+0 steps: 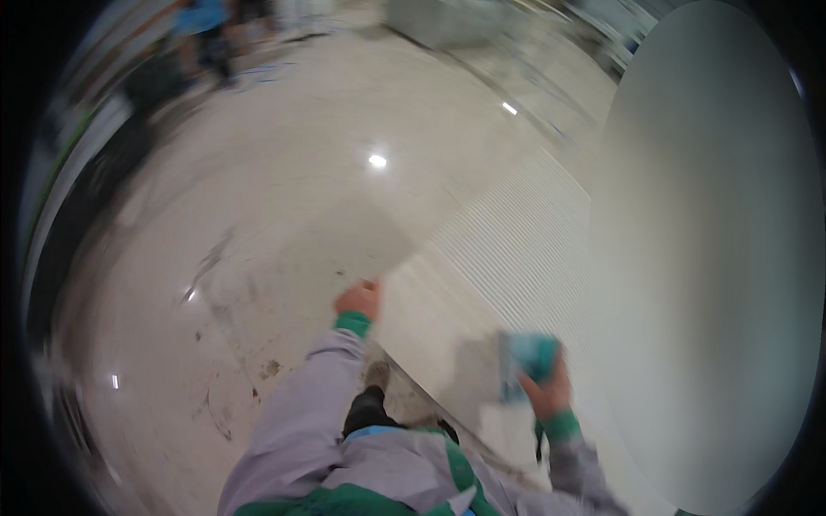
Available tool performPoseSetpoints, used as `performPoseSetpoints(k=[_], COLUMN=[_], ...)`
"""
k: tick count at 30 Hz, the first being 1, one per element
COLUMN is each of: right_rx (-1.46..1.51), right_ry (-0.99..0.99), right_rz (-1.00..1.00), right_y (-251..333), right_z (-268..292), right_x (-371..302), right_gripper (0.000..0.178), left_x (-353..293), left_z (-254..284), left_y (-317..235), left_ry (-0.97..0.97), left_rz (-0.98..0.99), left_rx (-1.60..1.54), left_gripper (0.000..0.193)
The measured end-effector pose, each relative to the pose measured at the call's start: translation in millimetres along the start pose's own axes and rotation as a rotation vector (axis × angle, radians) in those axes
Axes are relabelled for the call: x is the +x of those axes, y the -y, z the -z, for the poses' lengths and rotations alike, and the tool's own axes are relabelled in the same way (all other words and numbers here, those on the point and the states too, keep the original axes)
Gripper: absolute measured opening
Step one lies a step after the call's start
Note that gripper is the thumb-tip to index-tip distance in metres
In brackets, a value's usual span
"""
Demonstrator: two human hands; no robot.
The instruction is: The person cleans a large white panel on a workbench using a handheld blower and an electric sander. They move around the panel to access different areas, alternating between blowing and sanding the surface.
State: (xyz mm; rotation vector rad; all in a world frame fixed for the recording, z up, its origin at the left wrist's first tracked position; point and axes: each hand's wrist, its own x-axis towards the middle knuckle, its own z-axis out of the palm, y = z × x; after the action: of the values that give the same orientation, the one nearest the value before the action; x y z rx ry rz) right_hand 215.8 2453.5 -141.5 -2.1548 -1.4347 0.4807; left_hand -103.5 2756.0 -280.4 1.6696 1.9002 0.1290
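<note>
A broad pale panel (pixel 430 322) spreads before me and to my right, with a band of fine parallel ribs (pixel 525 236) across its far part. My right hand (pixel 551 391) is closed round a teal block-shaped tool (pixel 539 354) with a paler flat side, over the panel's smooth part. Motion blurs the tool, so its exact kind is unclear, and I cannot tell whether it touches the panel. A dark cord or strap (pixel 539 440) hangs below that hand. My left hand (pixel 360 299) is a fist at the panel's left corner; whether it pinches the edge is hidden.
A large smooth whitish surface (pixel 714 258) rises along the right side. The beige floor (pixel 284 146) carries dark stains and light reflections. My shoe (pixel 377 375) stands beside the panel's near edge. A blurred person in blue (pixel 205 26) is at the far left, and a grey bulky object (pixel 443 21) lies far ahead.
</note>
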Motion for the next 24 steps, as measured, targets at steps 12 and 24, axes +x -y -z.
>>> performPoseSetpoints(k=[12, 24], right_rx=[-0.192, -0.302], right_ry=[0.030, -0.366], right_rz=[-0.432, -0.944], right_y=[65.1, -166.8], right_z=[-22.7, 109.0], right_x=[125.5, -142.1], right_gripper=[0.105, 0.108], left_x=[3.8, 19.1], left_z=[7.5, -5.7], left_y=[-4.5, 7.9], left_ry=[0.004, 0.017], left_rz=[-0.104, -0.142], left_rx=[0.153, 0.013], left_gripper=[0.081, 0.076])
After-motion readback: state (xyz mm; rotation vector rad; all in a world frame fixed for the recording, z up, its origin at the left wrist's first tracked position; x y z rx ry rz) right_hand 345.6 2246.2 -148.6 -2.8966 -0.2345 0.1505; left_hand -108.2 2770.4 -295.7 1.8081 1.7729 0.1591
